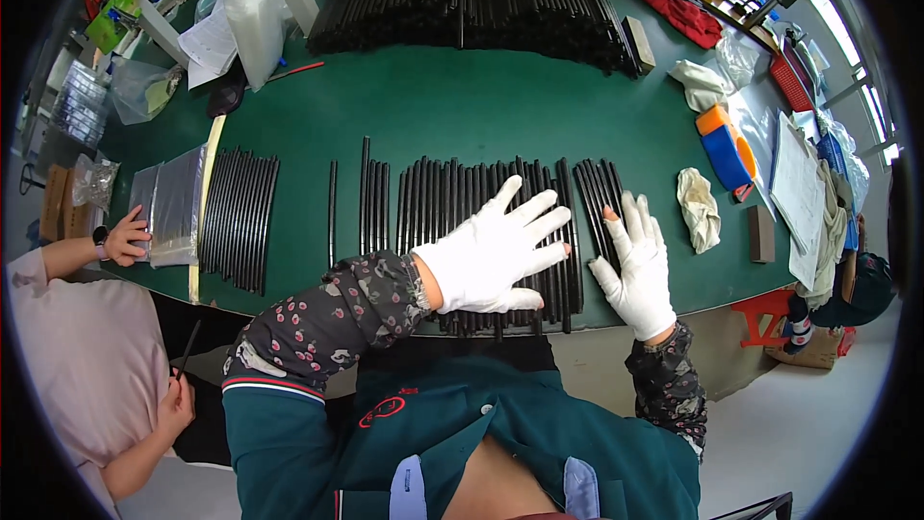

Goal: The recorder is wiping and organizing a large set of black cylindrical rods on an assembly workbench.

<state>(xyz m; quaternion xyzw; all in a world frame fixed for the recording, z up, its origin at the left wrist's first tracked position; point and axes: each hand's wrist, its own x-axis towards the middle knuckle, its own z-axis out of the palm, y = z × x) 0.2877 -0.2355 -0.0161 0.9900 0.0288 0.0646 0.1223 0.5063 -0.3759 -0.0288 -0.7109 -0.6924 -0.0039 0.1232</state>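
I see the white-gloved left hand (500,248) flat, fingers spread, gripping nothing, over a row of slim black rods (452,193); the white-gloved right hand (637,270), open, edges a smaller black rod group (597,202) on the green counter (385,101), near a crumpled cream cloth (699,212)

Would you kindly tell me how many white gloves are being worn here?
2: one on the left hand, spread over the middle group of black rods; one on the right hand, at the right edge of the next group. Others may be hidden.
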